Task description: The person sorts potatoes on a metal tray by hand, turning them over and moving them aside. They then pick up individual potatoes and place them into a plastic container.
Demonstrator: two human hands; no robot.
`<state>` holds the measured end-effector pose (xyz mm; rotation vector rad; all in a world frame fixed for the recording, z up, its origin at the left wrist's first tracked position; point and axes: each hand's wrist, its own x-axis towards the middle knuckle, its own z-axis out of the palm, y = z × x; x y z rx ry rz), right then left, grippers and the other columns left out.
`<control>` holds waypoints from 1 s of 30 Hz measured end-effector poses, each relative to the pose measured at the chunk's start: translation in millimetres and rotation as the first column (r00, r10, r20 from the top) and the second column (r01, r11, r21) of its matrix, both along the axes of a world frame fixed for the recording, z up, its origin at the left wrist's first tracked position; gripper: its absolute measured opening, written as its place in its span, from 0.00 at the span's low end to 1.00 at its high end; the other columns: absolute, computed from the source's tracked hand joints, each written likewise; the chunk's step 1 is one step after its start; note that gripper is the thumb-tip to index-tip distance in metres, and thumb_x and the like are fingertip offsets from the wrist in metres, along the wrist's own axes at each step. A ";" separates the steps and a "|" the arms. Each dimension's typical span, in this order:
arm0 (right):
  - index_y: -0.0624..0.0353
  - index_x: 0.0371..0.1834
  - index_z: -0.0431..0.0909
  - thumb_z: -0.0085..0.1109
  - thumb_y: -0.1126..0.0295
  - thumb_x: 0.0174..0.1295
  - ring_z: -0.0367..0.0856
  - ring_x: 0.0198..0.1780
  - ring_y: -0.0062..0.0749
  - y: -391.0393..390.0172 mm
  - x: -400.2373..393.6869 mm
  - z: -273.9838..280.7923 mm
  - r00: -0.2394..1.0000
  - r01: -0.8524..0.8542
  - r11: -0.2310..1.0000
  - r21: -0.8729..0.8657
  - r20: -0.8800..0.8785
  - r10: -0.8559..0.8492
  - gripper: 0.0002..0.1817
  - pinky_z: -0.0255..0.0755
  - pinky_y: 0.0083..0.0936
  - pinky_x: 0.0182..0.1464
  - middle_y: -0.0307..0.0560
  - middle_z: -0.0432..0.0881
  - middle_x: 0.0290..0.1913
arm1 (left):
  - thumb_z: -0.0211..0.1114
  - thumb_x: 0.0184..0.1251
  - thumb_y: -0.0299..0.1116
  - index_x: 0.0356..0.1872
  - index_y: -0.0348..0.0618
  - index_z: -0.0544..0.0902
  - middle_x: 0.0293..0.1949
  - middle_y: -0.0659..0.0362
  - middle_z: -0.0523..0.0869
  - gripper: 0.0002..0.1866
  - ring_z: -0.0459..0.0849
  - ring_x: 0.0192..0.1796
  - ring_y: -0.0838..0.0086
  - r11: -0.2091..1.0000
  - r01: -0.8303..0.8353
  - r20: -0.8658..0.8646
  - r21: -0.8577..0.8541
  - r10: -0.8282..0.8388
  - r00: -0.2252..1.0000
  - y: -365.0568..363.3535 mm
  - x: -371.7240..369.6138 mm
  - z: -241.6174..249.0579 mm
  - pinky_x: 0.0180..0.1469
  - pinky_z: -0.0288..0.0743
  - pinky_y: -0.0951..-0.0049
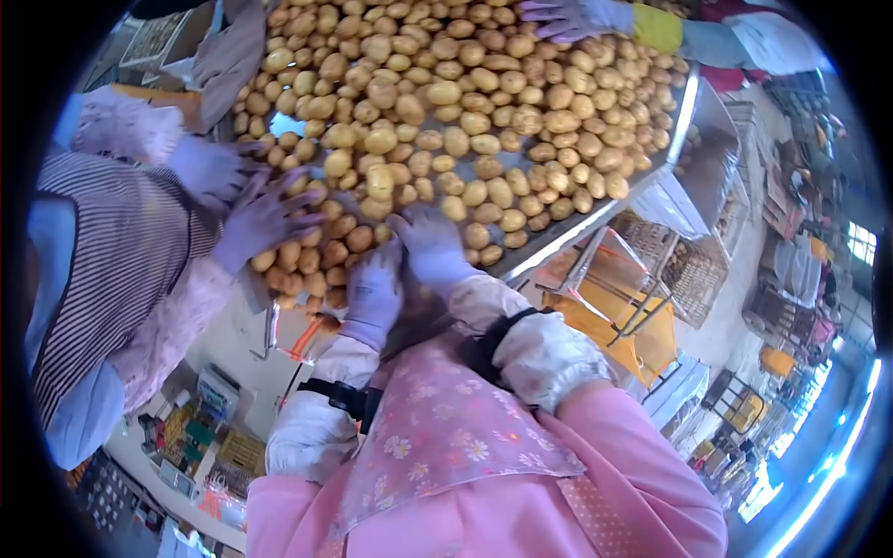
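Observation:
Many small yellow-brown potatoes (380,140) cover a metal sorting table (512,160). Both of my hands wear purple gloves and rest at the table's near edge. My left hand (375,286) lies beside the potatoes at the near left, its fingers stretched forward and holding nothing that I can see. Close by on its right, my right hand (433,246) is open, back upward, with fingers reaching toward the nearest potatoes. Its fingertips almost meet those of my left hand. What lies beneath my palms is hidden.
At the left, a co-worker's two gloved hands (265,219) reach among the potatoes. Another person's gloved hand (569,19) spreads over the far side. A raised metal rim (567,237) borders the table's right. Beyond it stand a yellow sack (614,339) in a frame and plastic crates (693,279).

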<state>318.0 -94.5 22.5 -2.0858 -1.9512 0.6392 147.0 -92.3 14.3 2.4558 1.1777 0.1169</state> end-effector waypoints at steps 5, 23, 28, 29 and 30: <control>0.48 0.71 0.76 0.64 0.74 0.65 0.86 0.52 0.42 -77.1 101.3 38.8 0.830 0.407 0.908 0.103 -0.456 -0.320 0.28 0.80 0.33 0.54 0.49 0.85 0.58 | 0.61 0.64 0.32 0.64 0.55 0.81 0.55 0.55 0.85 0.24 0.85 0.53 0.60 0.995 0.097 -0.051 -0.028 -0.098 0.994 16.1 -1.3 27.8 0.55 0.77 0.56; 0.53 0.55 0.79 0.60 0.58 0.77 0.74 0.26 0.19 -89.6 106.7 62.3 -0.242 0.585 0.557 -0.589 -0.783 -0.573 0.13 0.66 0.17 0.26 0.35 0.82 0.36 | 0.64 0.69 0.40 0.73 0.44 0.72 0.72 0.48 0.74 0.31 0.72 0.72 0.49 0.969 0.236 0.134 -0.080 -0.224 0.965 -17.3 24.5 50.2 0.75 0.64 0.48; 0.57 0.62 0.79 0.52 0.78 0.70 0.84 0.41 0.30 -22.9 165.4 55.3 0.555 0.793 0.604 0.074 -0.495 -0.668 0.19 0.81 0.25 0.41 0.50 0.82 0.52 | 0.66 0.69 0.36 0.64 0.44 0.82 0.63 0.49 0.81 0.23 0.81 0.63 0.49 0.978 0.031 0.102 -0.205 -0.010 0.995 -16.7 -51.5 30.0 0.67 0.72 0.47; 0.55 0.66 0.77 0.53 0.79 0.67 0.82 0.53 0.36 -4.6 153.6 16.4 0.813 0.581 0.756 0.303 -0.256 -0.523 0.23 0.78 0.31 0.54 0.52 0.79 0.60 | 0.65 0.70 0.35 0.61 0.43 0.84 0.61 0.48 0.83 0.20 0.82 0.62 0.49 0.989 -0.049 0.201 -0.138 0.077 0.977 -4.0 -36.4 42.6 0.65 0.74 0.47; 0.52 0.70 0.75 0.53 0.79 0.64 0.80 0.65 0.43 8.4 133.3 -20.7 0.943 0.278 0.852 0.444 0.044 -0.331 0.28 0.75 0.36 0.66 0.53 0.76 0.68 | 0.65 0.71 0.33 0.58 0.41 0.86 0.58 0.48 0.84 0.18 0.83 0.60 0.49 0.988 -0.137 0.300 -0.077 0.154 0.942 10.3 -19.2 56.9 0.63 0.75 0.47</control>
